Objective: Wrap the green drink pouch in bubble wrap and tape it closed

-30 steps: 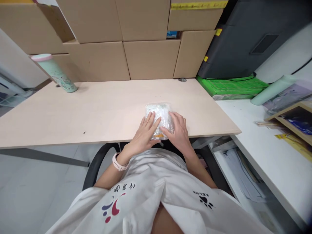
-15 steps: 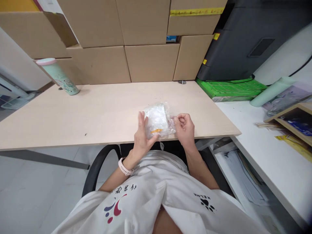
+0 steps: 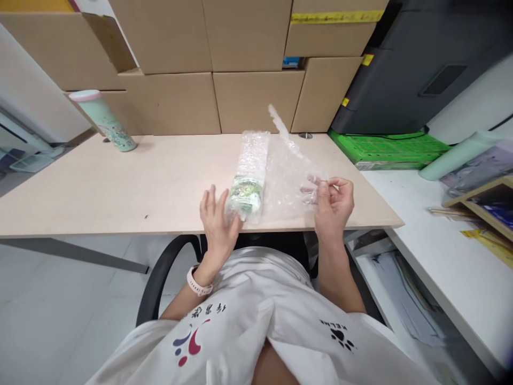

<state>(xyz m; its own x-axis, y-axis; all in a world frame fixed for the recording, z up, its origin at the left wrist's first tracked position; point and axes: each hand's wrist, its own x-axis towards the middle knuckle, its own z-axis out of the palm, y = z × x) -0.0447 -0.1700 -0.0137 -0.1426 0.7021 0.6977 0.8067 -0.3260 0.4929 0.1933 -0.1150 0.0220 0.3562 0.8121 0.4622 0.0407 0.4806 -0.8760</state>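
Note:
On the desk in front of me lies a green and white packet [image 3: 245, 193], seen through clear bubble wrap [image 3: 282, 176]. The wrap spreads out flat to the right, and one narrow strip of it sticks up at the back. My right hand [image 3: 335, 206] pinches the wrap's right edge, with some fingers showing through the film. My left hand [image 3: 218, 216] rests at the packet's left side, fingers spread, its thumb touching the near left corner. A pale pink band [image 3: 199, 282] is around my left wrist. What the packet contains is hidden.
A mint tumbler [image 3: 105, 122] stands on the desk [image 3: 172, 182] at the back left. Cardboard boxes [image 3: 256, 101] are stacked behind. To the right are a green box [image 3: 395, 147] under a dark grey case [image 3: 417, 69], and a white side desk [image 3: 433, 246].
The bubble wrap has been unfolded, now lying wide and exposing the packet's green and white face. My right hand has moved right with the wrap's edge; my left hand has shifted left.

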